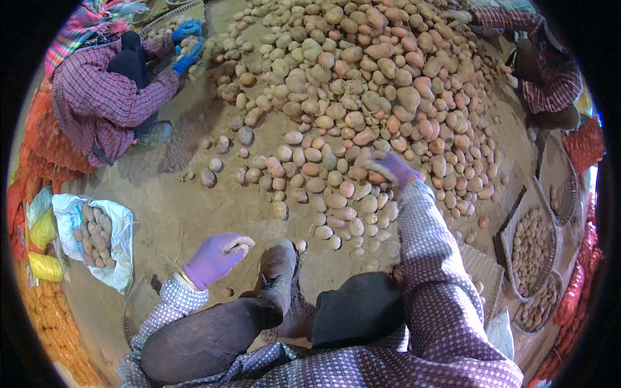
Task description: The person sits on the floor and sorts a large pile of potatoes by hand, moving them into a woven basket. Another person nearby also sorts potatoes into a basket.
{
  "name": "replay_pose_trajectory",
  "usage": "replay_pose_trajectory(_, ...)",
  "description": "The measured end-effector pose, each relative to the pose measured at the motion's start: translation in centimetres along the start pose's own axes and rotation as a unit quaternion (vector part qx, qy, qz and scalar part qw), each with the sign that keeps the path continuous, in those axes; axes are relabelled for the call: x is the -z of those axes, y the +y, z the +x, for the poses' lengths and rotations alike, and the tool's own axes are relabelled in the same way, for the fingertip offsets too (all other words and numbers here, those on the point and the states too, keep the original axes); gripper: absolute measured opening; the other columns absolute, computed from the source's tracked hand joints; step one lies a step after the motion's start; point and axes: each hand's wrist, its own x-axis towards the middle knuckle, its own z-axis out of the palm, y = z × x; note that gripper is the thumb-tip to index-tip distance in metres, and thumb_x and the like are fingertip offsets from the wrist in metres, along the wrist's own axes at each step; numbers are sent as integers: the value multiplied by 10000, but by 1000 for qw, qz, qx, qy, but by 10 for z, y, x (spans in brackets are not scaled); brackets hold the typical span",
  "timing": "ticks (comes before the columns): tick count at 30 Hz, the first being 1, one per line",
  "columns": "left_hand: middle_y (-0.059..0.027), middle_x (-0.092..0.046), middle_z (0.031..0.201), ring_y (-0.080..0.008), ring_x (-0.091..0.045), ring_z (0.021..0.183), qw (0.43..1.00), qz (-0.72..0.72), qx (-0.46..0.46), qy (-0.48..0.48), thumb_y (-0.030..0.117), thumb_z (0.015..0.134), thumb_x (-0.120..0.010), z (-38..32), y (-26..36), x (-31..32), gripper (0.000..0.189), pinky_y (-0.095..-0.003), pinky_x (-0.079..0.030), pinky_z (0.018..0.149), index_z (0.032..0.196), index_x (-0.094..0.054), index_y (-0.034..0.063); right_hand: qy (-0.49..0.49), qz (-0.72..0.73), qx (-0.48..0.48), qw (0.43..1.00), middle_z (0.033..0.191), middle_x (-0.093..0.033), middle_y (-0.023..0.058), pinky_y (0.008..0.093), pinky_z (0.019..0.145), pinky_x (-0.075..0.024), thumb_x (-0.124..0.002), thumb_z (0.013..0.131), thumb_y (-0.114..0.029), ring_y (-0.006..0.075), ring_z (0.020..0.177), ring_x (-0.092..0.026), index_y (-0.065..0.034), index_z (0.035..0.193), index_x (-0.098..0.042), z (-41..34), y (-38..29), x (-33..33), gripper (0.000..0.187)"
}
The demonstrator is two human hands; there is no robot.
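A large heap of potatoes [359,77] fills the upper middle of the view, with loose ones spread over the dirt floor towards my feet. My right hand [390,169], in a purple glove with pale fingers, reaches to the heap's near edge and touches potatoes there; blur hides whether it grips one. My left hand [220,257], gloved alike, hangs above the floor left of my boot [278,266]. Its fingers are curled, and no potato shows in it. Near my boot's toe lies a small potato [301,246].
One person [111,92] crouches upper left, holding potatoes in blue gloves; another [548,72] is upper right. A white sack of potatoes [121,228] stands at left. Woven baskets [507,262] with potatoes stand at right. Filled mesh sacks [63,325] line both sides.
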Motion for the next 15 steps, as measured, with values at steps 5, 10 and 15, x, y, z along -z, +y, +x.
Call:
replay_pose_trajectory(5, -119, -730, 1010, -207, -690, 894, 1000, -8, 0, -18, 142, 951, -626, 3, -2, 1, 202, -326, -536, 801, 1083, -713, 16, 36, 307, 116, 944, 1172, -621, 40, 271, 945, -443, -624, 994, -331, 128, 1082, -556, 10, 1363, -543, -133, 59, 54, 509)
replay_pose_trajectory(10, -69, -721, 966, -118, -643, 802, 1000, 10, -17, -20, 159, 959, -618, 11, -5, 4, 218, -282, -512, 713, 1089, -717, 15, -129, 116, -98, 980, 1165, -679, 42, 339, 941, -503, -711, 924, -418, 164, 1064, -621, -44, 1313, -616, -303, 96, 105, 548)
replay_pose_trajectory(15, -138, -733, 989, -247, -708, 895, 998, 5, 45, -46, 177, 955, -617, 17, 5, 5, 218, -353, -539, 791, 1079, -715, 26, -202, -459, -238, 832, 1122, -728, 154, 421, 904, -547, -565, 942, -442, 342, 1045, -694, -117, 1180, -714, -293, 138, 91, 429)
